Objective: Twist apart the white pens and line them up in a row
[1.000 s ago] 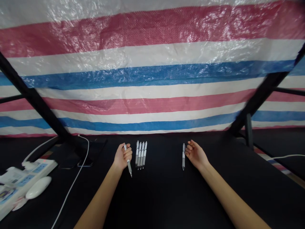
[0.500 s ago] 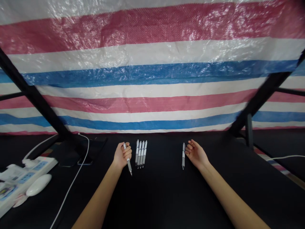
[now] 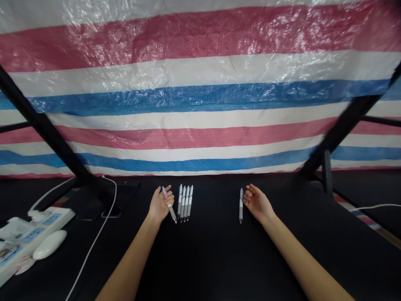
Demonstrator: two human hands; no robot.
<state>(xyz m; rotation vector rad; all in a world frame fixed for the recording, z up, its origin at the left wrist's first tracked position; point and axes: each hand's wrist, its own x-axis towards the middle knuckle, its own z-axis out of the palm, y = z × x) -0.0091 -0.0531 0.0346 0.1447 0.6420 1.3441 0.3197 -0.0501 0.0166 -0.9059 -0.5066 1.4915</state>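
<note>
On the left, my left hand [image 3: 161,204] is loosely curled around a white and grey click pen [image 3: 172,212]. That pen slants with its grey tip down and to the right, close to a row of several like pens [image 3: 185,203]. The pens in the row lie side by side on the black table, tips toward me. Farther right, a single white and grey pen [image 3: 241,205] lies lengthwise. Just to its right rests my right hand [image 3: 257,203], its fingers curled in and nothing visible in them. Whether the fingertips touch that pen I cannot tell.
A white power strip [image 3: 37,234] with plugs, a white rounded device [image 3: 50,244] and a white cable [image 3: 99,228] lie on the left. Dark flat objects [image 3: 112,202] sit behind the cable. Black frame bars [image 3: 341,127] flank a striped plastic sheet [image 3: 200,138] behind the table.
The pen in my left hand has swung, its tip moving up and right toward the row. The left fingers have loosened. My right hand and the other pens look unmoved.
</note>
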